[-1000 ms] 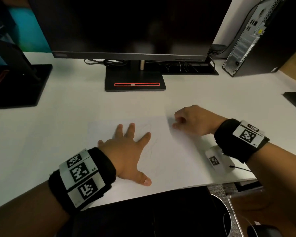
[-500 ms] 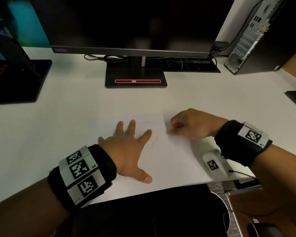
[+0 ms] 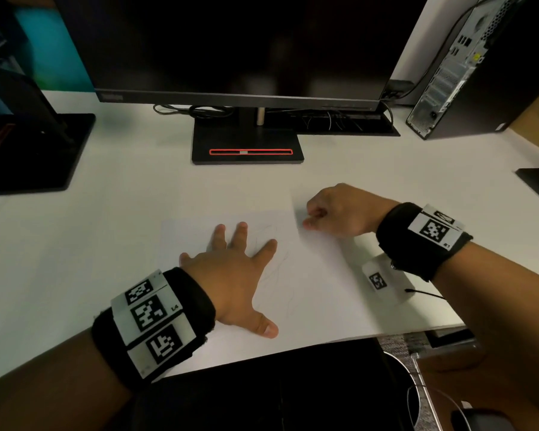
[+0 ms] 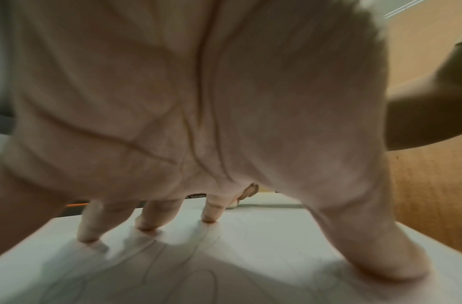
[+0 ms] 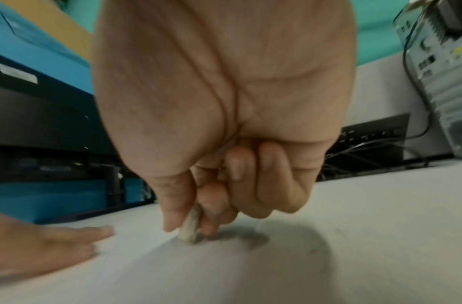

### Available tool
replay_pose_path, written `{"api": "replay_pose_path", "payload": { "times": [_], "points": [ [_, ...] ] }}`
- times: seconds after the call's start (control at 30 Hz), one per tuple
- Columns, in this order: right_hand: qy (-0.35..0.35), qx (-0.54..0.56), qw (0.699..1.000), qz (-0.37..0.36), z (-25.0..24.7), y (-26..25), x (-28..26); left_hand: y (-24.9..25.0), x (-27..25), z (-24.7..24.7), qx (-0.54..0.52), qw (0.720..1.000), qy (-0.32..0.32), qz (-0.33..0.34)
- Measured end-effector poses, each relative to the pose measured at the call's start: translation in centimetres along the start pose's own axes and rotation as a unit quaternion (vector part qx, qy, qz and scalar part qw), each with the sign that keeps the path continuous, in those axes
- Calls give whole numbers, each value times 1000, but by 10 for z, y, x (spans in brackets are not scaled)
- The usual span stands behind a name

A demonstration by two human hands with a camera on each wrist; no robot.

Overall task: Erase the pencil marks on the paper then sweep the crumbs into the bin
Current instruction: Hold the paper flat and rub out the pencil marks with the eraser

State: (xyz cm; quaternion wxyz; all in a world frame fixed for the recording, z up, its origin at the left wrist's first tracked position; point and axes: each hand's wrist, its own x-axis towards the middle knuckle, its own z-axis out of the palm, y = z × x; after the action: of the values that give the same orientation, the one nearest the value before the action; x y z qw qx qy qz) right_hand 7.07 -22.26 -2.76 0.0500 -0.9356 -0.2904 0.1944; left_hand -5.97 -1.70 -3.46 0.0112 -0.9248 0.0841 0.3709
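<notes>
A white sheet of paper [image 3: 318, 275] with faint pencil scribbles [image 3: 277, 269] lies on the white desk. My left hand [image 3: 234, 269] lies flat on the sheet, fingers spread, and its fingertips [image 4: 209, 218] press down on it. At the sheet's far right corner my right hand [image 3: 333, 213] pinches a small worn grey eraser [image 5: 190, 226] between thumb and fingers, its tip touching the surface. In the head view the eraser is hidden by the hand.
A monitor stand [image 3: 246, 147] and cables sit behind the paper. A PC tower [image 3: 467, 66] stands back right, and another stand [image 3: 28, 150] sits at the left. A small white tagged device [image 3: 383, 281] lies under my right wrist. A bin [image 3: 417, 399] sits below the desk edge.
My right hand with the eraser has shifted slightly left along the paper's top right corner. My left hand stays flat on the sheet.
</notes>
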Motion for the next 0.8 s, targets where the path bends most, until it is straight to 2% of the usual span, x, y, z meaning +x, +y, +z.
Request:
{"api": "replay_pose_path", "payload": {
  "times": [0.1,0.23,0.33,0.4,0.5,0.53,0.63,0.67,0.8],
  "points": [
    [-21,13,1000,-11,4,-5,0,0,-1,-1,-3,1000,-1,0],
    [21,-1,999,38,-5,3,-2,0,-1,0,-4,1000,-5,-1],
    [-34,12,999,-30,7,-8,-15,0,0,0,-4,1000,-4,1],
    [-49,17,998,-39,14,-7,-22,0,0,0,-7,1000,-4,0],
    [7,18,1000,18,8,5,-27,-1,0,0,-2,1000,-5,0],
    [12,18,1000,15,10,6,-29,-1,0,0,-1,1000,-4,0],
    [-43,36,997,-59,24,-4,-41,0,0,1,2,1000,-4,-1],
    [-53,45,995,-64,26,-5,-44,0,0,0,1,1000,-4,-1],
    [-2,32,999,-17,19,5,-47,1,0,0,1,1000,-7,-4]
  ]
}}
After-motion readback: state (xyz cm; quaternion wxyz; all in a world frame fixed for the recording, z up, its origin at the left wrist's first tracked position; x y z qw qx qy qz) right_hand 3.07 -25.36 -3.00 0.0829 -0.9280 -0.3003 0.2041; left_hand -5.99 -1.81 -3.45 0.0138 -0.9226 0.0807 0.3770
